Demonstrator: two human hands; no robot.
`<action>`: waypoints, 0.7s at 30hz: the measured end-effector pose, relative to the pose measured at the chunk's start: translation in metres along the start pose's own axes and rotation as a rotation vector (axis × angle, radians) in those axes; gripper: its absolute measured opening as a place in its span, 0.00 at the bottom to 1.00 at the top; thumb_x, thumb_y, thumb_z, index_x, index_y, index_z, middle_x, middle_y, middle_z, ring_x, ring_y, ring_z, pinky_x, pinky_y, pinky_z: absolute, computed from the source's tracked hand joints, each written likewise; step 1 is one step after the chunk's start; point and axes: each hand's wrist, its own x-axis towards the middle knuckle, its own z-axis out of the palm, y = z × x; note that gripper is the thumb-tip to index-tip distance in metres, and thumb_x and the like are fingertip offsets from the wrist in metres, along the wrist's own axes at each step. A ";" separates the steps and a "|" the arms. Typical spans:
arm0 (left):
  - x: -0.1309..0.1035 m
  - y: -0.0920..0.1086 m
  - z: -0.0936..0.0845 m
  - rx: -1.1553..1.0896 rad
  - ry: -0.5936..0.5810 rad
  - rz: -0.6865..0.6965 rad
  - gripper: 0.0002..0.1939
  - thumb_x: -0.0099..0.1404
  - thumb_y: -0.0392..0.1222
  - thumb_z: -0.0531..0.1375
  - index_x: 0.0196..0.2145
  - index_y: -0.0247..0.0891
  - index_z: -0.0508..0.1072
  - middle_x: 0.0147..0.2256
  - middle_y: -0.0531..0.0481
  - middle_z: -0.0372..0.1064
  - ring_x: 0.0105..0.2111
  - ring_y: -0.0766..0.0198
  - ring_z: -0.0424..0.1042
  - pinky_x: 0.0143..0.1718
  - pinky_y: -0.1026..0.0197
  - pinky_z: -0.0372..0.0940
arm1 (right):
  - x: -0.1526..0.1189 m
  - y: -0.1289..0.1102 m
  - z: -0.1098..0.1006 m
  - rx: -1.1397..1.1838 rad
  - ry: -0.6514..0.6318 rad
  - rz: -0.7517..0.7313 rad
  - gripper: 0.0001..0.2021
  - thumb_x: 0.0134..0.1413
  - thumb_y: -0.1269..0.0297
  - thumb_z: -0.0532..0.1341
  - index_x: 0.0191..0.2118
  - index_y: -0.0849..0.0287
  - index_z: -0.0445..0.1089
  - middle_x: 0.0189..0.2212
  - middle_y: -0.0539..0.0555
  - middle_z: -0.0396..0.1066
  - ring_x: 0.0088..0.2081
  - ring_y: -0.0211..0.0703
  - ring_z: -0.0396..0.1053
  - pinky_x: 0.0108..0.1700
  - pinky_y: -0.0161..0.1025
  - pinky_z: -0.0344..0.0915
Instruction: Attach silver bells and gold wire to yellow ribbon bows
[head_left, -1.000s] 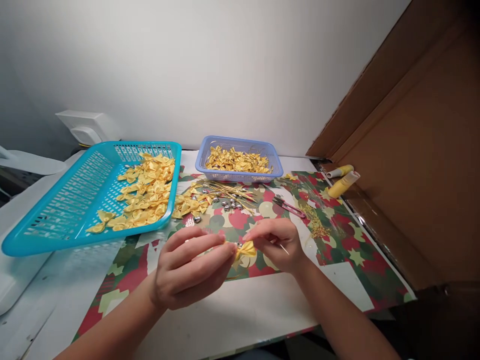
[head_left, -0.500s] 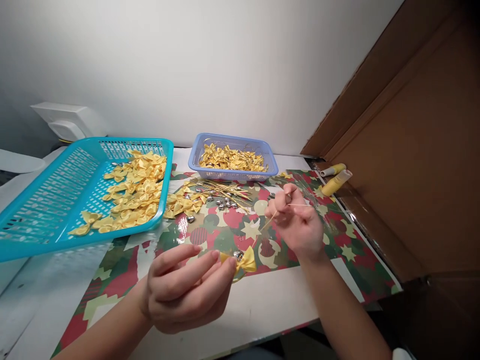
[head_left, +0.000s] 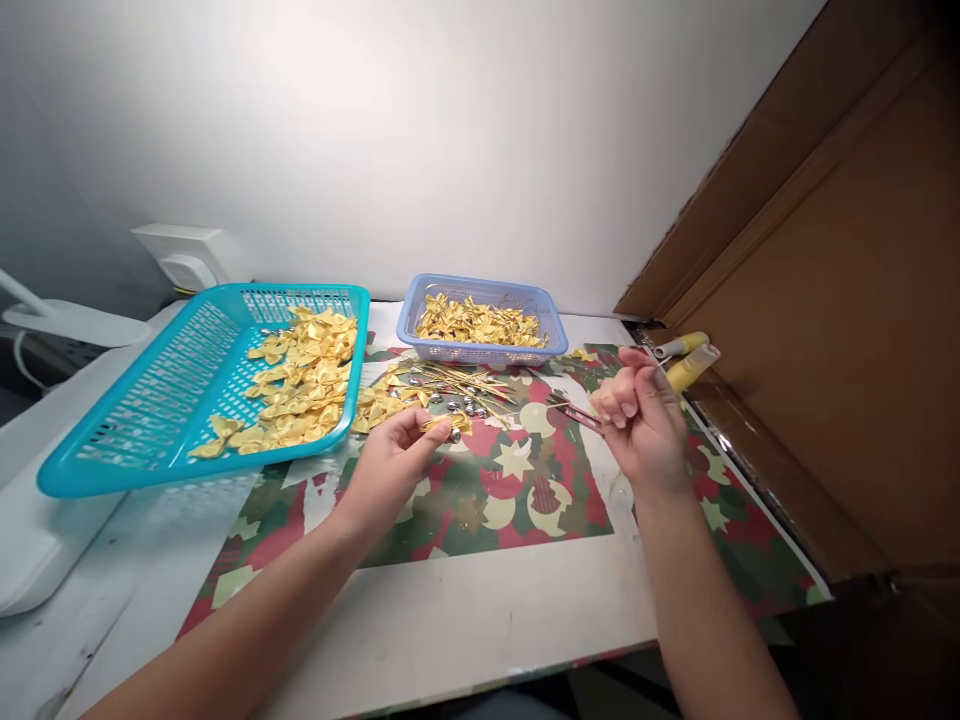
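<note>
Between the thumb and fingers of my left hand (head_left: pixel 397 455) is a yellow bow (head_left: pixel 458 424) with a small silver bell (head_left: pixel 455 435) at its edge. My right hand (head_left: pixel 641 420) is raised to the right, its fingers closed on a thin gold cord that stretches from near the bow. Dark tweezers or scissors (head_left: pixel 581 412) show just left of my right hand. Beyond the held bow lie loose gold ties (head_left: pixel 469 382), several silver bells (head_left: pixel 480 411) and a small pile of yellow bows (head_left: pixel 380 400).
A turquoise basket (head_left: pixel 352 375) of yellow bows stands at the left. Behind is a blue-violet basket (head_left: pixel 487 353) with bows on gold ties. Two yellow-and-white tubes (head_left: pixel 690 368) lie by the cardboard (head_left: pixel 825 300) at the right. A white lamp part (head_left: pixel 82 322) is at far left.
My left hand has moved forward and away with the bow. My right hand has moved right, its fingers more closed, and the cord is drawn out longer. The view has shifted slightly.
</note>
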 end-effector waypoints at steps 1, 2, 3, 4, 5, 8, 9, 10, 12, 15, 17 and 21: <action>0.001 -0.001 0.000 0.008 -0.006 -0.019 0.19 0.54 0.52 0.65 0.22 0.38 0.61 0.17 0.59 0.57 0.17 0.73 0.52 0.17 0.69 0.47 | 0.001 0.000 -0.001 -0.007 0.010 -0.019 0.08 0.56 0.55 0.62 0.39 0.50 0.73 0.16 0.42 0.45 0.17 0.32 0.46 0.23 0.34 0.52; 0.002 -0.002 0.001 0.023 -0.012 -0.028 0.19 0.52 0.52 0.65 0.22 0.37 0.62 0.18 0.58 0.58 0.17 0.73 0.53 0.17 0.69 0.47 | 0.001 -0.001 -0.002 -0.019 0.020 -0.029 0.09 0.56 0.55 0.62 0.40 0.50 0.74 0.16 0.42 0.45 0.17 0.32 0.46 0.23 0.34 0.53; 0.002 -0.003 0.001 0.039 -0.017 -0.036 0.19 0.51 0.52 0.66 0.22 0.37 0.62 0.19 0.57 0.60 0.18 0.73 0.54 0.17 0.69 0.47 | 0.001 -0.001 -0.003 -0.034 0.028 -0.034 0.10 0.56 0.55 0.62 0.41 0.49 0.74 0.16 0.42 0.46 0.17 0.32 0.46 0.23 0.34 0.53; 0.003 -0.004 0.002 0.054 -0.018 -0.044 0.19 0.51 0.52 0.66 0.21 0.37 0.63 0.19 0.56 0.62 0.18 0.73 0.55 0.18 0.69 0.47 | 0.002 -0.001 -0.003 -0.053 0.038 -0.037 0.10 0.56 0.54 0.62 0.42 0.49 0.74 0.16 0.42 0.46 0.17 0.32 0.46 0.23 0.34 0.54; 0.003 -0.005 0.002 0.064 -0.014 -0.051 0.19 0.50 0.53 0.65 0.21 0.37 0.63 0.20 0.56 0.63 0.19 0.72 0.56 0.18 0.69 0.48 | 0.002 -0.001 -0.003 -0.075 0.049 -0.040 0.12 0.56 0.54 0.61 0.44 0.49 0.74 0.16 0.42 0.47 0.17 0.32 0.47 0.24 0.34 0.54; 0.005 -0.008 0.003 0.051 0.010 -0.077 0.19 0.48 0.53 0.66 0.21 0.37 0.63 0.20 0.55 0.64 0.19 0.71 0.59 0.18 0.69 0.50 | 0.000 0.001 0.000 -0.129 0.062 -0.062 0.16 0.56 0.53 0.60 0.48 0.49 0.73 0.16 0.42 0.45 0.17 0.32 0.46 0.24 0.34 0.53; 0.005 -0.009 0.004 0.028 0.015 -0.088 0.19 0.48 0.52 0.66 0.21 0.37 0.62 0.19 0.56 0.64 0.19 0.71 0.60 0.18 0.69 0.51 | -0.001 0.002 0.002 -0.131 0.053 -0.071 0.16 0.57 0.53 0.60 0.49 0.50 0.72 0.16 0.42 0.44 0.18 0.33 0.46 0.24 0.34 0.53; 0.006 -0.010 0.004 -0.003 0.014 -0.102 0.19 0.47 0.51 0.66 0.21 0.37 0.62 0.20 0.56 0.64 0.19 0.71 0.60 0.19 0.69 0.52 | -0.004 0.003 0.005 -0.127 0.031 -0.071 0.17 0.57 0.53 0.59 0.50 0.50 0.72 0.17 0.42 0.44 0.18 0.33 0.46 0.24 0.35 0.53; 0.007 -0.011 0.005 -0.083 0.013 -0.131 0.18 0.47 0.48 0.67 0.23 0.38 0.60 0.20 0.58 0.64 0.19 0.72 0.61 0.20 0.70 0.54 | -0.012 0.009 0.013 -0.130 -0.063 -0.016 0.18 0.60 0.54 0.56 0.52 0.51 0.71 0.18 0.43 0.45 0.20 0.34 0.48 0.26 0.35 0.54; 0.007 -0.010 0.006 -0.187 -0.003 -0.167 0.19 0.47 0.43 0.67 0.29 0.41 0.58 0.20 0.61 0.64 0.19 0.72 0.62 0.20 0.71 0.53 | -0.028 0.021 0.026 -0.219 -0.301 0.184 0.20 0.62 0.55 0.52 0.56 0.53 0.68 0.22 0.47 0.55 0.24 0.36 0.54 0.29 0.37 0.57; 0.006 -0.010 0.006 -0.223 -0.021 -0.179 0.21 0.48 0.43 0.68 0.31 0.42 0.57 0.20 0.61 0.65 0.19 0.71 0.63 0.20 0.72 0.54 | -0.038 0.028 0.035 -0.287 -0.438 0.265 0.21 0.63 0.58 0.51 0.60 0.53 0.62 0.24 0.47 0.57 0.26 0.36 0.56 0.30 0.36 0.58; 0.004 -0.010 0.005 -0.214 -0.066 -0.164 0.18 0.49 0.44 0.69 0.30 0.39 0.64 0.24 0.57 0.69 0.24 0.70 0.68 0.26 0.70 0.62 | -0.048 0.036 0.048 -0.402 -0.502 0.298 0.15 0.65 0.60 0.49 0.54 0.55 0.61 0.25 0.47 0.64 0.28 0.37 0.63 0.33 0.36 0.61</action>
